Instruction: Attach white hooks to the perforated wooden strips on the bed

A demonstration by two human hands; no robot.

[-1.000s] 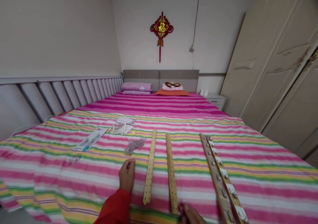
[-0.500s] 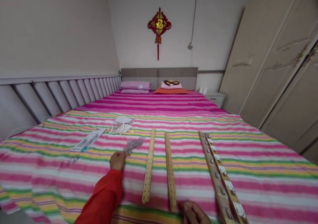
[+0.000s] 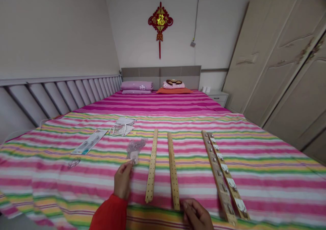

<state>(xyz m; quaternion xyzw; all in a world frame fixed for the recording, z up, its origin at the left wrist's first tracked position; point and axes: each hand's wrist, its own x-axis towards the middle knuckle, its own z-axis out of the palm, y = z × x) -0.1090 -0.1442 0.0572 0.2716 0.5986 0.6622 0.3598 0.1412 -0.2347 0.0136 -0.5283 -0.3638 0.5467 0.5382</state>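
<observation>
On bed [image 3: 254, 175] | left grip [image 3: 122, 183] pinching clear bag [image 3: 134, 149] | right grip [image 3: 195, 215] probably holds strip [image 3: 173, 171]

Clear plastic bag [image 3: 134, 149] crumpled on bedspread, beside perforated wooden slat [image 3: 151, 165]

Open bedspread [image 3: 267, 162] R of hook rails [image 3: 224, 172]; wooden strips [image 3: 163, 165] block mid, packets [image 3: 122, 129] far L.

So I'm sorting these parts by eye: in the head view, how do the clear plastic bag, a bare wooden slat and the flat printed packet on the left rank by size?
1. Bare wooden slat, by far the longest.
2. Flat printed packet.
3. Clear plastic bag, pinched by the left hand.
The packet lies farther from the camera than the bag, so that gap is probably real.
</observation>
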